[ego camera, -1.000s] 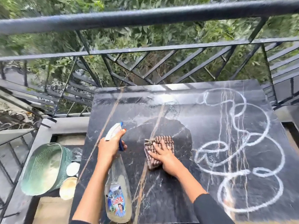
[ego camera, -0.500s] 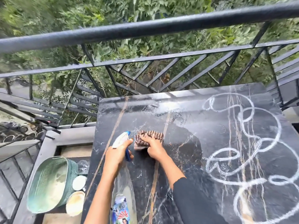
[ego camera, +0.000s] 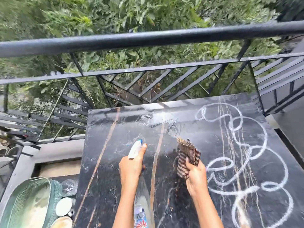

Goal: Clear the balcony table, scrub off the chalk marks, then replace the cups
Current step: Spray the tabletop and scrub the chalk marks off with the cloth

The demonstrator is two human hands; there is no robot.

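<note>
Holding the cloth (ego camera: 187,157) bunched in my right hand (ego camera: 195,176), fingers clamped around its lower half, I have it lifted clear of the table (ego camera: 115,186), its free end standing up and away from me. My left hand (ego camera: 130,167) is closed round the neck of the spray bottle (ego camera: 135,148), forefinger laid along the nozzle, which points toward the far edge of the table; the bottle's body runs back toward me under my forearm. What the next move turns on is the chalk (ego camera: 246,155): its loops lie to the right of the cloth, starting just beside my right hand and stretching in a long band from the far edge of the table back toward the near edge. My right hand is plainly the nearer one, so I judge a sideways sweep to the right should meet the first loop. The stretch of table to the left of the chalk looks wet and free of marks. The cups (ego camera: 64,206) sit off the table, below its left edge, beside a green basket (ego camera: 28,203). Half a second ago the cloth lay flat under my palm, pressed on the table beside the bottle; now it is raised and gathered.
</note>
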